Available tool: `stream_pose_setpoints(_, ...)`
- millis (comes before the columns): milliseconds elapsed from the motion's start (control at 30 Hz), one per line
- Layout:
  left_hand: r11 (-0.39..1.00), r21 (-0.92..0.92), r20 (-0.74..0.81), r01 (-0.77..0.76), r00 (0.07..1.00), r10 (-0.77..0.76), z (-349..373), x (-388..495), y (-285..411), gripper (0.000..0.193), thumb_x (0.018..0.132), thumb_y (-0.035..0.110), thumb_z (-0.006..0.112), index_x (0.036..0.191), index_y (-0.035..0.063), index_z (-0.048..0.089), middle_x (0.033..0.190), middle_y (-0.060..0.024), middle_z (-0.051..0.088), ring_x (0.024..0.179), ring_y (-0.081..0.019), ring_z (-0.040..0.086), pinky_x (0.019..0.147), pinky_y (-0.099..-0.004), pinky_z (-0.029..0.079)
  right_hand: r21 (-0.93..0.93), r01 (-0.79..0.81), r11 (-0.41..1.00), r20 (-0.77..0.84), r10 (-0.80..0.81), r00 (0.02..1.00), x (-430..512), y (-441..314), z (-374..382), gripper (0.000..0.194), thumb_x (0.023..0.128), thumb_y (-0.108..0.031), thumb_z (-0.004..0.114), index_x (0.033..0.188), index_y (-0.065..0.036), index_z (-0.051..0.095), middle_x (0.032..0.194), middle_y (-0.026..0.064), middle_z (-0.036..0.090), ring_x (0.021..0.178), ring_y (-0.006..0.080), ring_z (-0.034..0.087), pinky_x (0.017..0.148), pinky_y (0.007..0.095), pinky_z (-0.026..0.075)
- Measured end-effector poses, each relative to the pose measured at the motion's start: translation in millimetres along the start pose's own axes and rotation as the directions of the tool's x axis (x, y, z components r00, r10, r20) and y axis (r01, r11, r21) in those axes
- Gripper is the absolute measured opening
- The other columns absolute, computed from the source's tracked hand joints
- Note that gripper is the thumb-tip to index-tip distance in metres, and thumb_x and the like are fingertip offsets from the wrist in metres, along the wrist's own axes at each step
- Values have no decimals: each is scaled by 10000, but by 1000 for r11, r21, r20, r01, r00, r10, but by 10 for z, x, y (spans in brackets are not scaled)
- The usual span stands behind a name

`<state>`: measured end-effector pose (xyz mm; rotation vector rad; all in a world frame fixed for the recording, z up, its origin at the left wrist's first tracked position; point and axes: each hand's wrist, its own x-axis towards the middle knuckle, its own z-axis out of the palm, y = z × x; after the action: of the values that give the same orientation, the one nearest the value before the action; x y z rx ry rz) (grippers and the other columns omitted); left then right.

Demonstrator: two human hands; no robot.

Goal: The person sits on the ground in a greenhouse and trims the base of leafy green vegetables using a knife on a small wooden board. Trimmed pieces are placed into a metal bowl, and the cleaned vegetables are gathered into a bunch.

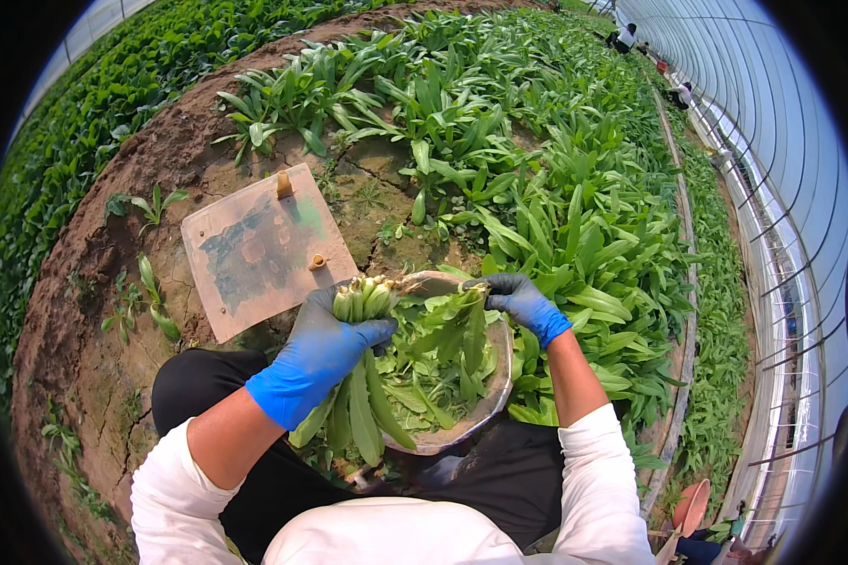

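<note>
My left hand, in a dirt-darkened blue glove, grips a bunch of leafy greens. Their pale stem ends point up and away from me, while the long leaves hang below my wrist. Pinched in the fingers of my right hand, gloved alike, are some drooping leaves. These hang over a round basin between my knees. Loose leaves and trimmings lie inside the basin, partly hidden by my left hand and the bunch.
A worn board with two short pegs lies on cracked soil ahead to the left. Dense leafy plants grow close on the right. A reddish basin sits at lower right. People are far off along the plastic greenhouse wall.
</note>
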<state>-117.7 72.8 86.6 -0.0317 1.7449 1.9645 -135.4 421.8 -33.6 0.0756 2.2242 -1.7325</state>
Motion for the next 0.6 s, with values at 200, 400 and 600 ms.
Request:
stream_pose_setpoints(200, 969, 238, 268, -70, 963, 4, 286, 105, -232, 356, 761, 10, 769, 1100, 32, 664, 959, -5, 676, 821, -90, 613, 766, -257, 519, -50, 124, 991, -364, -134, 922, -570, -265, 104, 259, 842, 50, 624, 1087, -5, 685, 1042, 45, 707, 907, 124, 652, 853, 287, 522)
stream_pose_setpoints(400, 746, 383, 487, -544, 806, 338, 498, 54, -446, 456, 712, 113, 787, 1141, 53, 644, 1520, -167, 317, 1276, -280, 497, 986, -310, 432, 252, 335, 908, -412, -213, 886, -887, -474, 339, 239, 860, 39, 616, 1091, 16, 671, 1008, 58, 703, 870, 108, 645, 823, 279, 531)
stream_pose_setpoints(600, 782, 345, 536, -519, 793, 290, 561, 74, -533, 417, 687, 69, 813, 1078, 103, 670, 1543, -209, 226, 1385, -273, 343, 1063, -339, 357, 661, 324, 677, -351, -103, 931, -944, -590, 567, 255, 831, 53, 619, 1081, 15, 647, 1024, 99, 694, 900, 183, 675, 840, 325, 549)
